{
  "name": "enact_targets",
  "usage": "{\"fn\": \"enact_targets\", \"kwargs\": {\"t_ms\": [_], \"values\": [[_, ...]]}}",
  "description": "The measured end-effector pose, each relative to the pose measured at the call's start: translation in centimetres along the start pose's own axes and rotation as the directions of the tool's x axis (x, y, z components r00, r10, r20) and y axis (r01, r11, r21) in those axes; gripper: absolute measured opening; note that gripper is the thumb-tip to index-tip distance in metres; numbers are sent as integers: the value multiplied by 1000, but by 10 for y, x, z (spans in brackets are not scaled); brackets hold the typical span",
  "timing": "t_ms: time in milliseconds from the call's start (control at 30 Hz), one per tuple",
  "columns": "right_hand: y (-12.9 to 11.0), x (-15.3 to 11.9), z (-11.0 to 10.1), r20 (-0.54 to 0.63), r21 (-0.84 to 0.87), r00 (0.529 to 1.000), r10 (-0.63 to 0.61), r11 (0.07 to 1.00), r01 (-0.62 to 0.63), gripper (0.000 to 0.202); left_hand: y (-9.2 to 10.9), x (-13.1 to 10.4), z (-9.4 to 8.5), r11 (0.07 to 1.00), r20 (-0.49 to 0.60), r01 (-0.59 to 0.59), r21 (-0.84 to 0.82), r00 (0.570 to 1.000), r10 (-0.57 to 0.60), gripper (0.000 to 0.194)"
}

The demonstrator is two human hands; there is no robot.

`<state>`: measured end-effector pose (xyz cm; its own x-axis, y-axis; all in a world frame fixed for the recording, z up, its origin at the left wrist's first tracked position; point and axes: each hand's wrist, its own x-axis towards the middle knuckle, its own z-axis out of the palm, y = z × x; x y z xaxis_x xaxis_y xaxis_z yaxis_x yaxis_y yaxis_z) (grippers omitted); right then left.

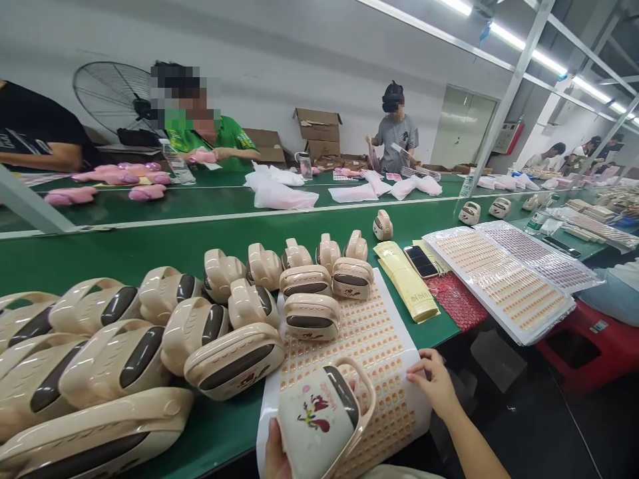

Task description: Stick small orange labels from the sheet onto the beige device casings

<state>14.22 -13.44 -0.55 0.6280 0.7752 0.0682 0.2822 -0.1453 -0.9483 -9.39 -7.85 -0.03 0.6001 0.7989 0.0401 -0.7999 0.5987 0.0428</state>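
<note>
My left hand (pixel 275 452) grips a cream handled plastic case (pixel 319 416) by its lower side, near the bottom of the view. The case is tilted. Its front carries a colourful printed figure, and a dark strip runs below the looped handle. Under it lies a sheet of small orange stickers (pixel 379 326) on a white backing. My right hand (pixel 434 382) is at that sheet's right edge, thumb and forefinger pinched on it; whether a single sticker is between them is too small to tell. Several more cream cases (pixel 234 362) stand close by on the left, some resting on the sheet's far end.
Right of the sheet lie yellow paper strips (pixel 407 283), a phone (pixel 420 261) and stacked sticker sheets (pixel 504 279). A red stool (pixel 574 356) stands beyond. Across the green bench (pixel 150 243), co-workers handle pink items (pixel 120 174) and white-wrapped bundles (pixel 279 189).
</note>
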Motion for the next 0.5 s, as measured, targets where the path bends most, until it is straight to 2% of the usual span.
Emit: {"fn": "enact_targets", "kwargs": {"t_ms": [67, 100, 133, 200, 300, 400, 500], "values": [[-15, -2, -2, -158, -22, 987, -37, 999, 34, 12, -5, 8, 6, 997, -50, -80, 3, 996, 80, 36], [-24, -4, -1, -179, 23, 982, -53, 998, 58, 13, -8, 13, 9, 996, -80, -93, 11, 992, 94, 35], [-34, -7, 2, -156, 104, 985, -68, 991, 85, 14, -11, 18, 13, 995, -106, -98, 18, 989, 99, 34], [-52, -13, 14, -36, 311, 994, -100, 944, 107, 16, -16, 27, 20, 994, -141, -105, 25, 984, 107, 33], [-71, -25, 40, 91, 516, 990, -112, 855, 49, 16, -24, 34, 27, 992, -145, -120, 35, 982, 124, 29], [-78, -33, 63, 78, 591, 991, -107, 806, 40, 15, -30, 34, 32, 987, -160, -143, 77, 975, 154, 28], [-79, -37, 75, -5, 592, 992, -125, 799, 104, 13, -33, 34, 37, 971, -268, -192, 143, 937, 225, 33]]}}
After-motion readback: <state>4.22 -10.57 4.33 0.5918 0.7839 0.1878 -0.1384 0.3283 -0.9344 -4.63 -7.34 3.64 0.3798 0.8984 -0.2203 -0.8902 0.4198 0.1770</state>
